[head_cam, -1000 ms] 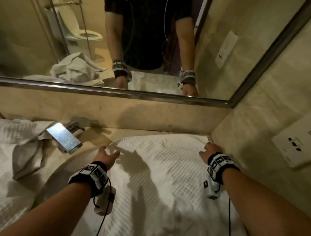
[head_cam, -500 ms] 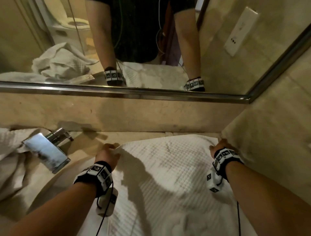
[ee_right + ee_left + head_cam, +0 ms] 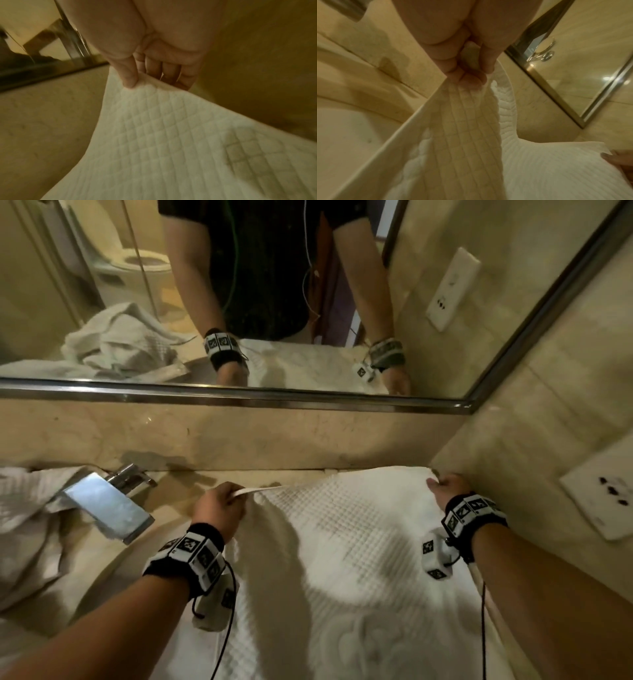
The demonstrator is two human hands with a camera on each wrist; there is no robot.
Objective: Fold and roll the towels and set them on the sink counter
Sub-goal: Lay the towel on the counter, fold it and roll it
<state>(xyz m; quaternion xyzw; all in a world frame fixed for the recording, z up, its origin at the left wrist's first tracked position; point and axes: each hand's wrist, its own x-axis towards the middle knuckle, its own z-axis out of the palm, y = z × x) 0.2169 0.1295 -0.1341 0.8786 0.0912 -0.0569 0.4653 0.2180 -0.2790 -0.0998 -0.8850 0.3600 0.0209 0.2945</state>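
Big white waffle towel (image 3: 342, 559) is spread over the worktop (image 3: 178, 484) and part of the basin, right of the faucet (image 3: 109, 501). A second or so back both hands sat loose at the far edge; now that edge is lifted off the marble, so the first fold looks underway. Left hand (image 3: 219, 505) pinches its far corner, right hand (image 3: 448, 486) pinches the other by the wall. Crumpled towel (image 3: 30, 518) waits far left. No readable writing anywhere, I think, just wristband marker squares.

The towel (image 3: 342, 559) hides most of the sink basin (image 3: 102, 573); its near end runs off-frame
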